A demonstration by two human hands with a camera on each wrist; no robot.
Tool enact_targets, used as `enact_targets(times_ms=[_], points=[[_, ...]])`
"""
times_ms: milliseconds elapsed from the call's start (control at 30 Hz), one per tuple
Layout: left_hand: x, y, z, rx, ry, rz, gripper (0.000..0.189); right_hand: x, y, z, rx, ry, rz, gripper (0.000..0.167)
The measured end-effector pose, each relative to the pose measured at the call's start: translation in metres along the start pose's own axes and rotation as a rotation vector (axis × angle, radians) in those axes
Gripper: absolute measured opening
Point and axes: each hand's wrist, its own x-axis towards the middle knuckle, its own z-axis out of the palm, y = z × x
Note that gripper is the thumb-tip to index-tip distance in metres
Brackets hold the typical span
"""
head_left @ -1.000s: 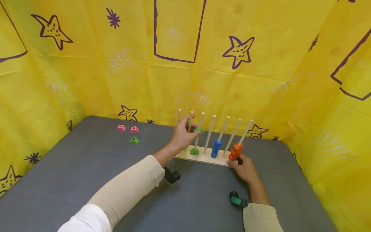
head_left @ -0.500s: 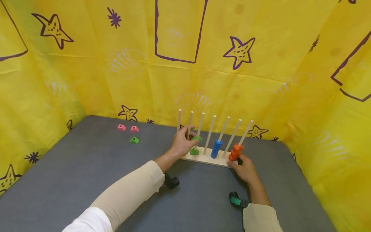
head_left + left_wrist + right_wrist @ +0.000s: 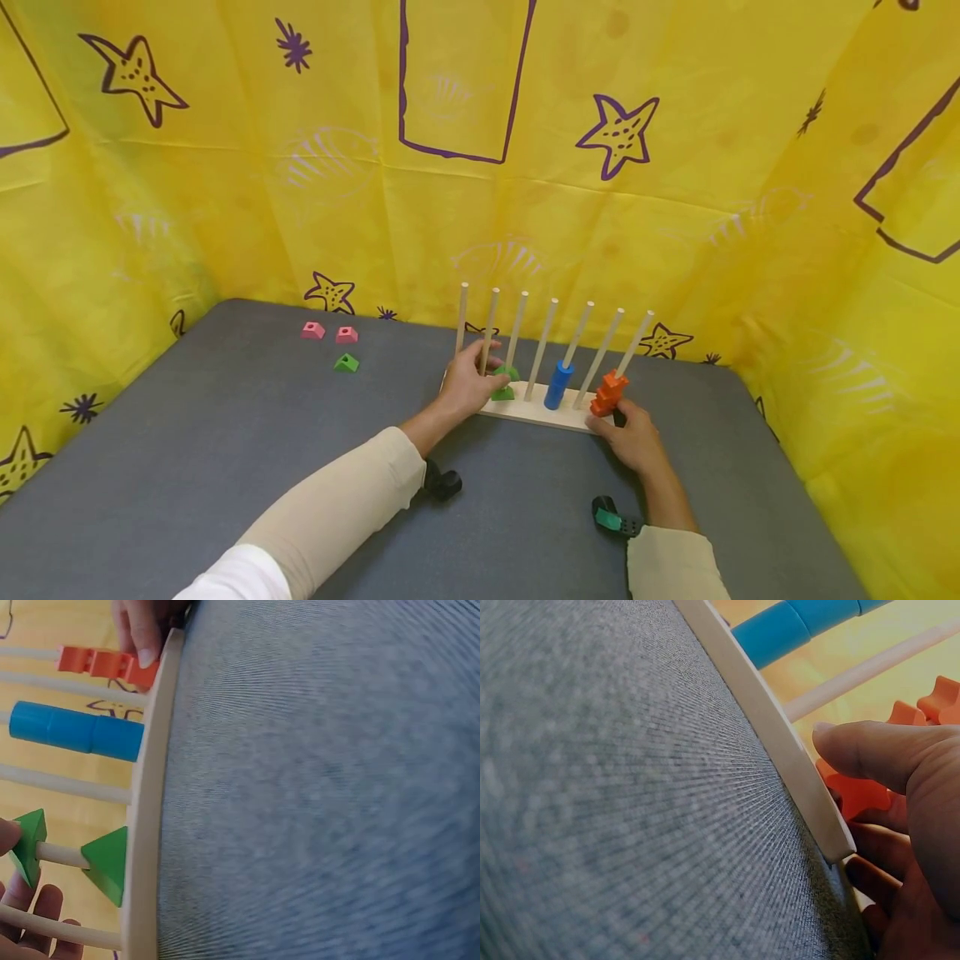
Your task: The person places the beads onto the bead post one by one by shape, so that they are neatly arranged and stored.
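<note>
A wooden peg board (image 3: pixel 536 412) with several upright pegs stands on the table. My left hand (image 3: pixel 465 385) pinches a green triangular block (image 3: pixel 30 844) that is threaded on the third peg from the left. Below it, another green triangular block (image 3: pixel 109 864) rests against the base, with a short gap between them in the left wrist view. My right hand (image 3: pixel 636 437) grips the right end of the base, thumb in front and fingers around the end. Beside it, orange star-shaped blocks (image 3: pixel 609 393) are stacked on the rightmost peg. Blue cylinders (image 3: pixel 558 387) fill the lower part of another peg.
Two pink blocks (image 3: pixel 347 335) and a loose green triangular block (image 3: pixel 347 363) lie on the dark grey table (image 3: pixel 225 433) to the left. Behind the table hangs a yellow patterned cloth (image 3: pixel 480 208). Black wrist straps (image 3: pixel 444 483) show at both forearms.
My left hand has moved down the third peg with the green triangular block, bringing it close to the lower one. My right hand has stayed at the board's right end.
</note>
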Motion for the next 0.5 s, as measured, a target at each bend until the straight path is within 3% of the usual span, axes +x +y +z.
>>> enact_targets(times_ms=[267, 500], points=[[-0.003, -0.011, 0.001, 0.013, 0.007, -0.009, 0.049, 0.0, -0.001, 0.001, 0.008, -0.004, 0.002, 0.05], [-0.007, -0.011, 0.002, 0.04, 0.017, -0.002, 0.044, 0.0, 0.0, 0.0, 0.008, -0.005, 0.005, 0.05]])
